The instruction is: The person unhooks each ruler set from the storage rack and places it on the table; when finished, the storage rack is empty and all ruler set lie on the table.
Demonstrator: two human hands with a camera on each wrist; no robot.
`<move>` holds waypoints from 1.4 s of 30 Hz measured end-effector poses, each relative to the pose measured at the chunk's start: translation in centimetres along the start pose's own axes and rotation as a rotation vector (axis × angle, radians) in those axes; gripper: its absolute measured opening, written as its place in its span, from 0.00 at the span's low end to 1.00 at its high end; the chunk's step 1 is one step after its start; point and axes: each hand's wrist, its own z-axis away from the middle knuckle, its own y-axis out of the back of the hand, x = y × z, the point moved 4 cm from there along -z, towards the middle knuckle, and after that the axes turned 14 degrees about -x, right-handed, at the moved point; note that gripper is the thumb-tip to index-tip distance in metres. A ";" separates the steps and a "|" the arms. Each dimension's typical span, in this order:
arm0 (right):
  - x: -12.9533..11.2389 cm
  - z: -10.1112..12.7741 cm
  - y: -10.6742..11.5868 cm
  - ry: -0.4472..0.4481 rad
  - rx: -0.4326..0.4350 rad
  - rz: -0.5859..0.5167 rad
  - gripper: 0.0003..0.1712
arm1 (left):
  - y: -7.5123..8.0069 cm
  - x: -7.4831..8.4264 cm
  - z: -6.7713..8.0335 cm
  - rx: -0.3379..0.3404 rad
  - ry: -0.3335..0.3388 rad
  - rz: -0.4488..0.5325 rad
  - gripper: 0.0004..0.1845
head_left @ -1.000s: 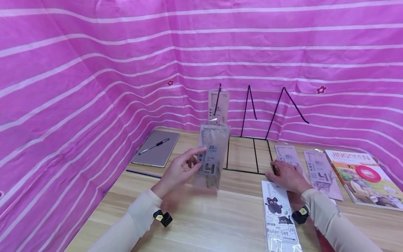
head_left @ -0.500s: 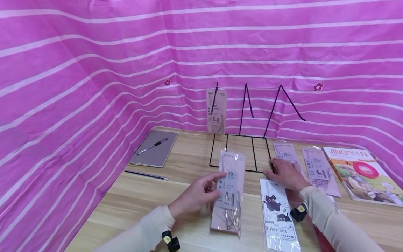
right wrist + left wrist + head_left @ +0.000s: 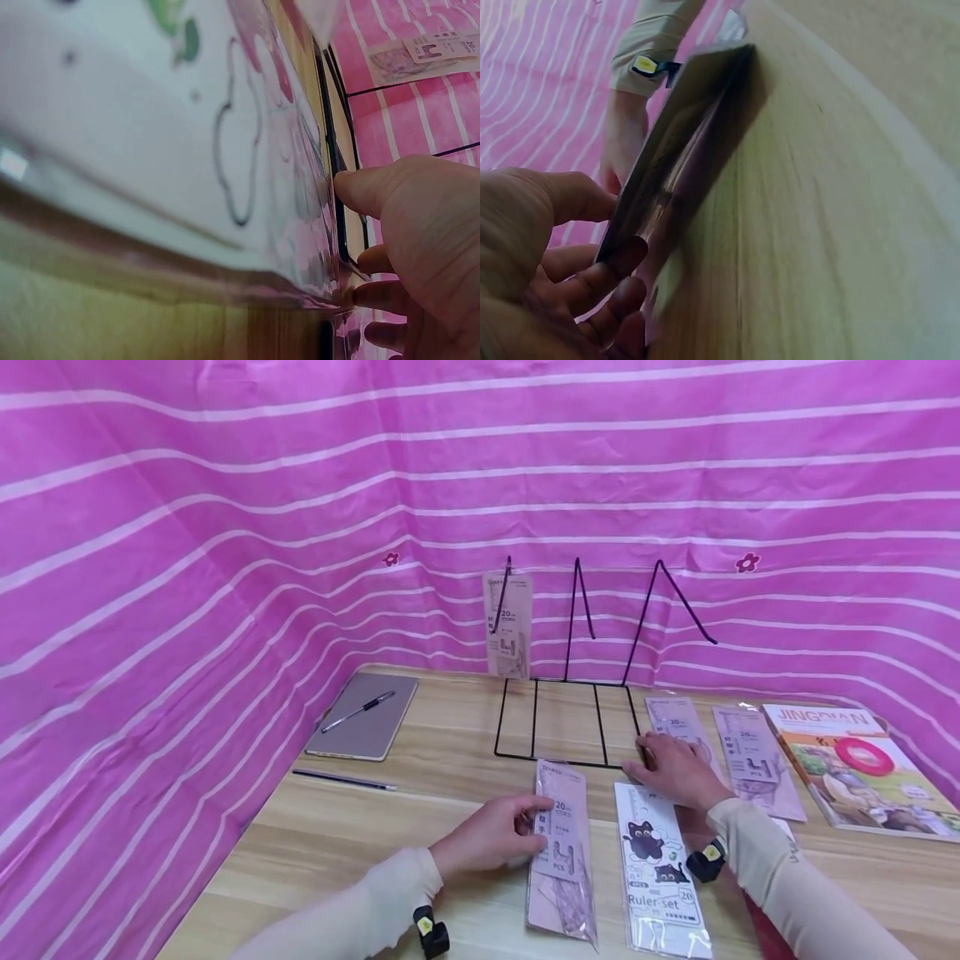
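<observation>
My left hand (image 3: 495, 832) pinches the left edge of a clear-packaged ruler set (image 3: 561, 852). In the left wrist view, the package (image 3: 667, 161) is tilted with its far end low to the wood and thumb and fingers on opposite sides. My right hand (image 3: 681, 770) grips the front right corner of the black wire rack (image 3: 603, 727); the right wrist view has the thumb against the thin rod (image 3: 331, 112). One ruler set (image 3: 507, 625) hangs from the rack's left prong. A cat-printed ruler set (image 3: 660, 868) lies just below the right hand.
Two more ruler sets, one partly under my right hand (image 3: 678, 718) and another (image 3: 756, 760), lie right of the rack. A magazine (image 3: 862, 802) bears a pink ring (image 3: 840, 753). On the left are a grey notebook (image 3: 390, 710), a pen (image 3: 358, 712) and a pencil (image 3: 343, 780).
My left hand has brought the ruler set down and toward me from in front of the rack, tilting it flatter near the tabletop. My right hand stays at the rack's corner.
</observation>
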 end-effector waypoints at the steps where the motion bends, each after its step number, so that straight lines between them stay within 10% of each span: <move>1: 0.0 0.0 0.0 -0.001 0.000 0.001 0.45 | -0.1 0.0 -0.1 -0.002 0.001 -0.030 0.30; 17: -0.1 0.0 -0.1 -0.006 0.003 0.002 0.45 | -1.0 0.9 -0.4 0.012 0.084 -0.413 0.29; 42: 0.0 0.2 -0.1 0.015 0.019 0.022 0.43 | 1.2 0.5 -0.2 0.100 0.044 -0.424 0.28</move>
